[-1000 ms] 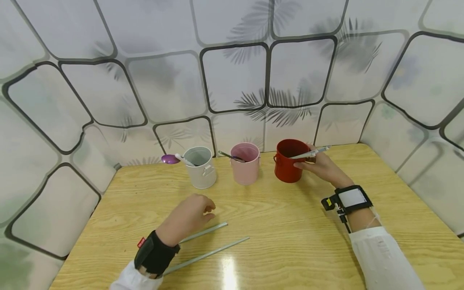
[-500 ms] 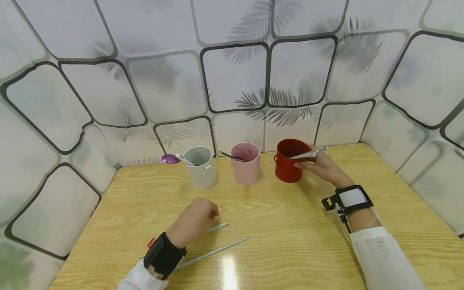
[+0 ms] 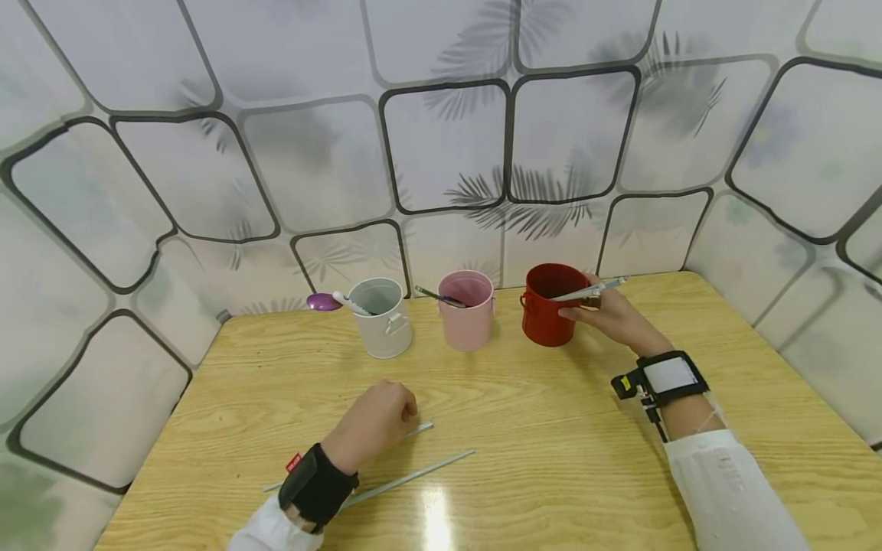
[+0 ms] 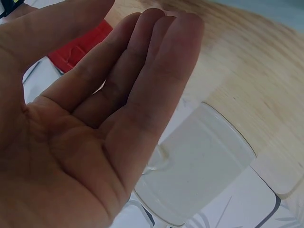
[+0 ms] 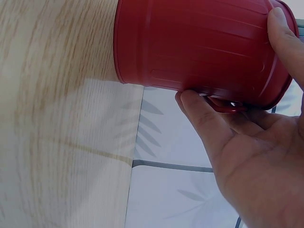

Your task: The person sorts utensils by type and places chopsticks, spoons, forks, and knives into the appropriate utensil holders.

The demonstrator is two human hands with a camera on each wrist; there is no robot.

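Note:
My left hand [image 3: 375,421] is held over the nearer part of the table, above a thin pale-green stick [image 3: 422,428] that it partly hides. Its fingers are loosely bent with nothing in them, as the palm in the left wrist view shows. A second such stick [image 3: 420,477] lies closer to me, roughly parallel. At the right, my right hand [image 3: 613,314] holds a small red bucket [image 3: 547,325] by its side, thumb near the rim and fingers by the handle. Pale slim sticks [image 3: 586,292] lean out of that bucket over the hand.
A white bucket [image 3: 384,337] holds a white-handled item, with a purple spoon-like bowl [image 3: 322,302] sticking out left. Between it and the red one stands a pink bucket [image 3: 467,329] with a dark thin utensil [image 3: 441,297]. A patterned wall [image 3: 444,149] closes off the table's back.
My left hand has moved slightly right and toward me over the farther stick, its fingers turning downward. The right hand and the red bucket stay as they were.

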